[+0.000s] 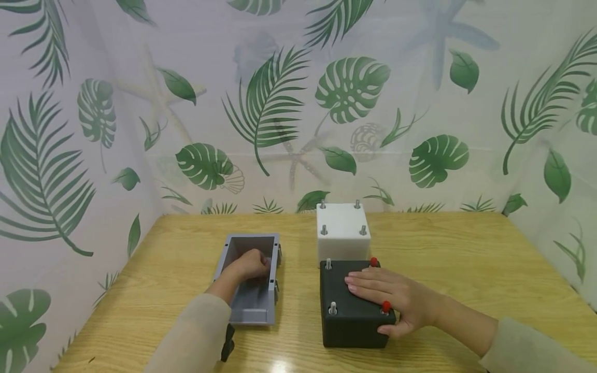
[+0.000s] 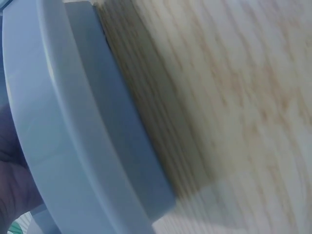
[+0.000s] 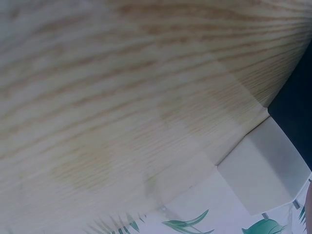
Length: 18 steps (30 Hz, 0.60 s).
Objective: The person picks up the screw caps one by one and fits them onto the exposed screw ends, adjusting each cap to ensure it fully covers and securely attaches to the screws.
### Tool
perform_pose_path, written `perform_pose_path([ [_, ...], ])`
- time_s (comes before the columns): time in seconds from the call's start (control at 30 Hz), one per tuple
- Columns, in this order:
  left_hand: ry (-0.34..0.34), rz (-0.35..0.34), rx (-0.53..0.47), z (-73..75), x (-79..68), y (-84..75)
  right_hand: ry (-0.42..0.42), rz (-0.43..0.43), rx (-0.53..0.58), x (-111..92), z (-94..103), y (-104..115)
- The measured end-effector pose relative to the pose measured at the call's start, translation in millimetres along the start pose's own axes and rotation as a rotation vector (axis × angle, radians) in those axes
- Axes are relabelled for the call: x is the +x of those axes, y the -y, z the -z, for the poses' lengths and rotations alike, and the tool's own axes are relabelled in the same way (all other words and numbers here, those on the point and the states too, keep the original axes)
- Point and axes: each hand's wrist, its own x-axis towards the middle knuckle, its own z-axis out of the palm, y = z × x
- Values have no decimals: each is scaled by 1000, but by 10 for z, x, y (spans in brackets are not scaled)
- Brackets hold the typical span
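Note:
My left hand (image 1: pixel 252 264) reaches down into a grey bin (image 1: pixel 252 316) with its fingers bent; the bin wall and the hand itself hide what the fingertips touch. In the left wrist view the bin's outer wall (image 2: pixel 63 117) covers most of the hand. A sliver of red shows beside the hand inside the bin. On the black block (image 1: pixel 350 331) my right hand (image 1: pixel 401 295) rests with straight fingers across the top, its thumb at the near right edge. Red caps (image 1: pixel 386 306) cover the block's two right bolts. Its two left bolts (image 1: pixel 332 308) are bare metal.
Right behind the black block stands a white block (image 1: pixel 342 223) with bare bolts at its top corners. Both blocks and the bin stand on a wooden table (image 1: pixel 443 243). A leaf-patterned cloth (image 1: pixel 289 103) hangs behind and at the sides.

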Motion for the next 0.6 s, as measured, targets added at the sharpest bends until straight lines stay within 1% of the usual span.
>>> perform_pose_path([
  [0.1, 5, -17, 0, 13, -4, 9, 1, -2, 2, -3, 0, 0],
  [0.13, -3, -18, -3, 18, -3, 10, -1, -1, 2, -3, 0, -2],
  [0.2, -56, -25, -8, 25, 1, 14, -9, 5, 2, -1, 2, -7],
  [0.27, -134, -26, -10, 30, 11, 26, -18, 8, -2, 6, 0, -8],
  [0.33, -204, -26, 5, 31, 14, 37, -23, 9, -6, 11, 1, -3],
  [0.37, -225, -27, 19, 27, 16, 45, -26, 10, -7, 15, 1, -1],
  [0.43, -233, -29, 51, 20, 10, 51, -30, 13, -10, 19, -1, 0],
  [0.47, -222, -20, 46, 17, -3, 46, -31, 14, -9, 19, -3, 1],
  [0.53, -185, 0, 21, 8, -19, 42, -35, 15, -8, 18, -9, -1],
  [0.6, -154, 25, -30, 5, -33, 36, -43, 19, -9, 16, -21, -7],
])
